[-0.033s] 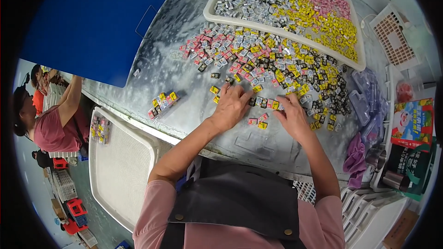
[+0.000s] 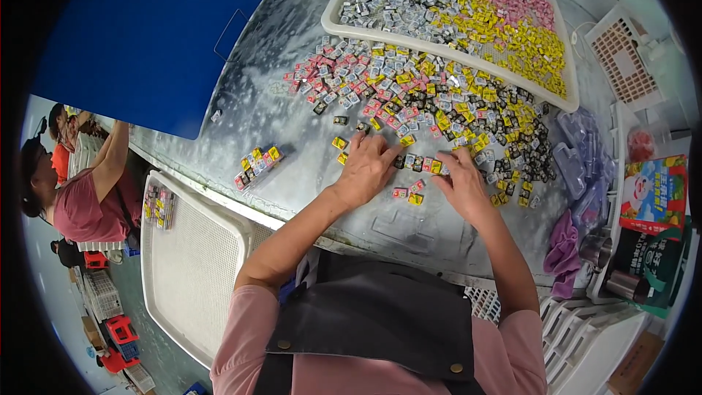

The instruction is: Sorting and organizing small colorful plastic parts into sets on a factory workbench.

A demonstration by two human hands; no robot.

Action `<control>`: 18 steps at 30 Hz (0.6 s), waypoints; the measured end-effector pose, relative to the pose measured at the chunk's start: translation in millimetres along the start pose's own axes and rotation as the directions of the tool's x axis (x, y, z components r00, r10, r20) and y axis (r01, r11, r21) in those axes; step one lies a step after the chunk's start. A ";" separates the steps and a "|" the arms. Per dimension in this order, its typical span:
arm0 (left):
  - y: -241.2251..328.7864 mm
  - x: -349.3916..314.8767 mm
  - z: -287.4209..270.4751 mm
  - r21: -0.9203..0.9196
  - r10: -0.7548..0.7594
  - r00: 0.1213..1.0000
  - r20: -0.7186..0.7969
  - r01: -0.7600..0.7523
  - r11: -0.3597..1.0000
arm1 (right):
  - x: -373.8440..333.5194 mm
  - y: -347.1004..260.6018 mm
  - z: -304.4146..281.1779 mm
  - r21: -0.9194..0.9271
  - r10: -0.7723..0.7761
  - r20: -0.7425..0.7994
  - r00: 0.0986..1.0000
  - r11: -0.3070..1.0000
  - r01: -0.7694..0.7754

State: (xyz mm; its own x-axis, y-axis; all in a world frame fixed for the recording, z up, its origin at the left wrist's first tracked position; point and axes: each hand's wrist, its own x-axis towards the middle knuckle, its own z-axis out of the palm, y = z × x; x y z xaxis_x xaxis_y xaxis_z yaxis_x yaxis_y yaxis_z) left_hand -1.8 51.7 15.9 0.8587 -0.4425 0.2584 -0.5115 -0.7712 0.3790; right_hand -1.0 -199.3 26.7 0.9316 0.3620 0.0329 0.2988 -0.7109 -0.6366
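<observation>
A short row of small wrapped pieces (image 2: 418, 164) in black, pink and yellow lies on the grey table between my hands. My left hand (image 2: 363, 170) rests at its left end, fingers bent and apart, the fingertips by a few loose pieces. At the right end, my right hand (image 2: 466, 184) has its fingers apart, with the index finger and thumb by the yellow end piece. Both undersides are hidden. Just in front lie a few pink and yellow pieces (image 2: 415, 199). Beyond the hands spreads a large loose pile of mixed pieces (image 2: 395, 77).
A white tray (image 2: 446, 50) of pieces sorted by colour stands at the back. To the left are a filled clear box (image 2: 257, 168), a blue board (image 2: 146, 36) and a white mesh tray (image 2: 194, 271). Clear plastic boxes (image 2: 574, 168) and a purple cloth (image 2: 561, 252) lie right. Co-workers are far left.
</observation>
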 end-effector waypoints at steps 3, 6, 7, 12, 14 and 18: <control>-1.2 5.4 -4.3 -0.032 0.015 0.997 0.077 -0.013 0.999 | 5.1 -0.6 -0.5 -0.036 -0.045 0.013 0.999 0.998 0.046; -3.9 10.3 -4.8 -0.021 0.067 0.992 0.109 -0.065 0.998 | 9.0 6.2 1.0 -0.045 -0.039 0.056 0.998 0.998 0.041; -4.9 10.8 -4.8 -0.021 0.065 0.992 0.109 -0.063 0.998 | 9.3 6.6 1.1 -0.045 -0.039 0.057 0.998 0.998 0.042; -8.4 9.5 -4.3 -0.053 0.092 0.992 0.090 -0.087 0.995 | 8.4 -2.0 -0.1 -0.078 -0.058 0.060 0.997 0.995 0.063; -6.3 6.9 -8.0 -0.092 0.052 0.994 0.101 -0.042 0.995 | 8.0 -4.1 2.3 -0.102 -0.049 0.053 0.997 0.993 0.054; -3.5 -2.6 -18.6 -0.116 0.004 0.993 0.116 0.010 0.993 | 7.7 0.8 4.3 -0.117 -0.067 0.029 0.997 0.991 0.070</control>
State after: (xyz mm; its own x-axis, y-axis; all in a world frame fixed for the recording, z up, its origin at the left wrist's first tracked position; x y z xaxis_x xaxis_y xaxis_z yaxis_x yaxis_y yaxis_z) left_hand -2.8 64.0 30.3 0.8546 -0.4956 0.1548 -0.5032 -0.7170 0.4824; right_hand 5.6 -194.5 23.2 0.9032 0.4259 0.0531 0.3850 -0.7495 -0.5385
